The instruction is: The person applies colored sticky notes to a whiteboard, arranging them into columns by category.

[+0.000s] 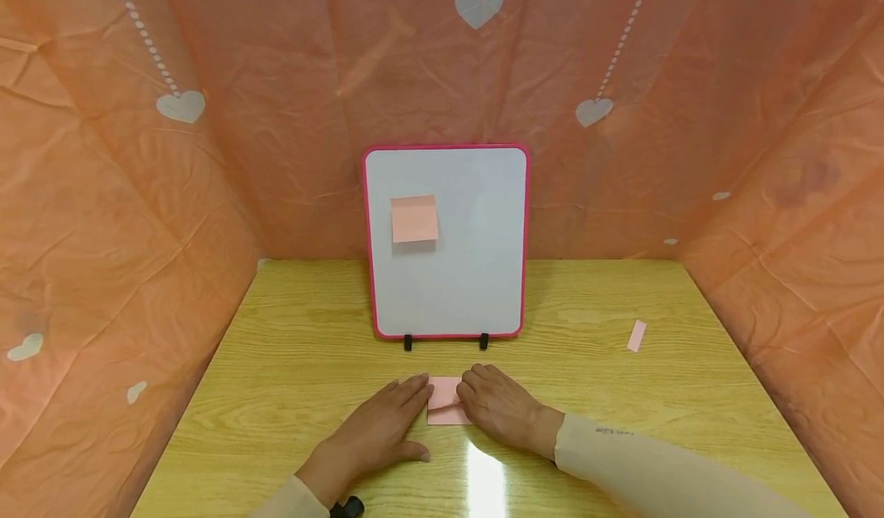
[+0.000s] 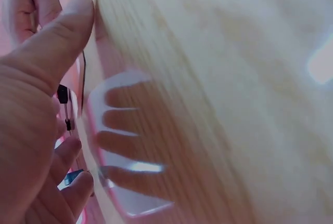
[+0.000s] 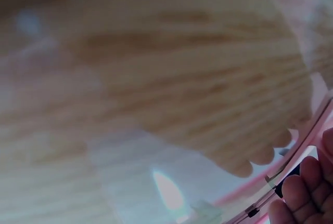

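A pink slip of paper [image 1: 447, 417], like a sticky note, lies on the table in front of the whiteboard. A dark, slanting line crosses it, and its upper part looks slightly raised toward the right. My left hand [image 1: 378, 429] lies with straight fingers, its fingertips touching the paper's left edge. With curled fingers, my right hand [image 1: 500, 404] grips the paper's right side and hides that end. The left wrist view shows the left hand [image 2: 31, 115] close up, thumb extended. Only the right hand's curled fingers [image 3: 307, 193] appear at the corner of the right wrist view.
A whiteboard [image 1: 470, 288] with a pink frame stands upright on black feet behind the hands. A square pink sticky note [image 1: 414, 219] is stuck on its upper left. On the wooden table [image 1: 290, 326], a narrow pink strip [image 1: 637, 335] lies at the right. Orange cloth [image 1: 311, 119] surrounds the table.
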{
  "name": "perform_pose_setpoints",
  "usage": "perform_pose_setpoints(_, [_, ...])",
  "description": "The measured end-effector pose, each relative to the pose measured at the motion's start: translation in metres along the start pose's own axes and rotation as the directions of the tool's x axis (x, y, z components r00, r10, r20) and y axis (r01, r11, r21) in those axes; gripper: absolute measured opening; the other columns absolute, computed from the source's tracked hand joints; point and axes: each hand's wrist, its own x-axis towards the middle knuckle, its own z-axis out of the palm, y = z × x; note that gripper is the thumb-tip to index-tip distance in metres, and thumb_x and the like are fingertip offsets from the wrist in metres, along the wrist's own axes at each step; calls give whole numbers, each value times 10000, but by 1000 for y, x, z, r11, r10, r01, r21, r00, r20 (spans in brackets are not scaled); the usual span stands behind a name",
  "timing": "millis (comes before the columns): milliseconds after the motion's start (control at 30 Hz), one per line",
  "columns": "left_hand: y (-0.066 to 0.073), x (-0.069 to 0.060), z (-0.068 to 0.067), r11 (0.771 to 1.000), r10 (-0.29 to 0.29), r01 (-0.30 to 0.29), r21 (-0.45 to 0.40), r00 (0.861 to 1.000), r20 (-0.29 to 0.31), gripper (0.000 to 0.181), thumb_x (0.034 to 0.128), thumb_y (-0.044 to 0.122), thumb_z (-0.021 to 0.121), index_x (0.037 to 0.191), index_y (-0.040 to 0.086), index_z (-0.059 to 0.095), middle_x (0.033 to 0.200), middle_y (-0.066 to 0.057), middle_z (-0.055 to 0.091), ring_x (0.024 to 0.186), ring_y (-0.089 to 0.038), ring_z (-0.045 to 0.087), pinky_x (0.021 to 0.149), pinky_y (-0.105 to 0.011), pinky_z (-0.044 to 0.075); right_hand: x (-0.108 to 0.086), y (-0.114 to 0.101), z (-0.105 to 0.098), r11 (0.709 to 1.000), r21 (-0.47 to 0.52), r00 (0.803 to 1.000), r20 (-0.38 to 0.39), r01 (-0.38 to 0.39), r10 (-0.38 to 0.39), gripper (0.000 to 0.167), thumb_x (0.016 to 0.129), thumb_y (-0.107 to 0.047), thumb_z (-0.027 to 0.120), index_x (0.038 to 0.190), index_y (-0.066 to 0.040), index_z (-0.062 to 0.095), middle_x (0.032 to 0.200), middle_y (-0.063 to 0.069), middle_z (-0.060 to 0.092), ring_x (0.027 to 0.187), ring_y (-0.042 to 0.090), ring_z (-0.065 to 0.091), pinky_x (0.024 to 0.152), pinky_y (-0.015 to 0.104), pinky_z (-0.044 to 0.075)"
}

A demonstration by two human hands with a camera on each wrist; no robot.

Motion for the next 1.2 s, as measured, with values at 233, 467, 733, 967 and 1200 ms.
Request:
perform_pose_setpoints(233, [7, -23, -4, 999, 6, -5, 37, 1000, -22, 738, 1003, 516, 671, 1573, 81, 497, 1616, -76, 508, 1512, -262, 462, 1256, -469, 386, 2, 1, -1, 1000, 0, 1000, 6, -4, 4, 141, 1019, -181, 597, 884, -154, 567, 841, -39, 526, 778, 139, 437, 687, 240, 425])
perform_pose_setpoints(467, [19, -30, 2, 980, 152, -145, 137, 988, -41, 609, 1062, 475, 593, 1519, 72, 570, 1559, -77, 575, 1471, -243, 521, 1215, -440, 447, 2, 2, -2, 1000, 9, 999, 31, -29, 28, 148, 1020, -178, 620, 884, -161, 566, 844, -42, 534, 781, 132, 456, 697, 234, 449])
perform_pose_setpoints(733, [26, -27, 16, 958, 198, -185, 220, 979, -38, 728, 1070, 581, 496, 1548, 33, 517, 1621, -132, 493, 1515, -251, 466, 1213, -424, 449, 3, 2, -2, 1000, 12, 999, 32, -29, 28, 144, 1027, -207, 640, 902, -161, 585, 865, -45, 554, 797, 128, 464, 716, 230, 461])
perform_pose_setpoints(967, [28, -26, 19, 961, 180, -169, 219, 983, -28, 770, 1060, 621, 469, 1557, 33, 505, 1632, -129, 478, 1528, -259, 448, 1218, -451, 443, 6, 6, -5, 999, 20, 999, -15, -49, 49, 98, 1008, -168, 632, 929, -140, 582, 890, -30, 551, 827, 149, 477, 762, 261, 474])
perform_pose_setpoints(1200, [30, -24, 17, 968, 173, -168, 187, 985, -12, 765, 1053, 611, 496, 1554, 33, 510, 1629, -128, 483, 1527, -258, 449, 1226, -451, 434, 13, 15, -12, 996, -60, 998, -11, -59, 59, 69, 993, -48, 603, 971, -110, 583, 934, 18, 566, 892, 191, 504, 828, 293, 470])
